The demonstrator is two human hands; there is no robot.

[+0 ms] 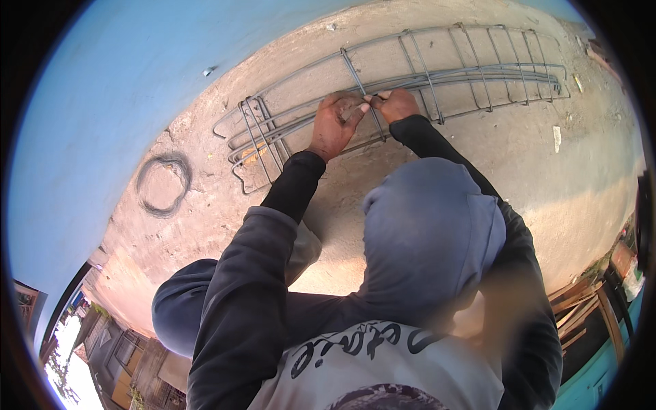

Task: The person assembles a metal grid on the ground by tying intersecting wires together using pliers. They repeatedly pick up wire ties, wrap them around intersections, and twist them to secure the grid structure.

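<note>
A long rebar cage (pixel 482 69) of thin steel bars and bent stirrups lies on the ground, running from left to far right. My left hand (pixel 335 123) reaches over its near bars, thumb and fingers pinched together. Close beside it, my right hand (pixel 397 105) is also closed in a pinch. The fingertips of both meet at a stirrup (pixel 352 71) where it crosses the lengthwise bars. Whatever is between the fingers is too small to make out. Several stirrups (pixel 262 130) stand bunched at the cage's left end.
A coil of thin dark wire (pixel 165 184) rests on the ground to the left. Behind the cage rises a blue wall (pixel 150 61). Wooden planks (pixel 581 311) are piled at the lower right. My bent knees are close to the cage's near side.
</note>
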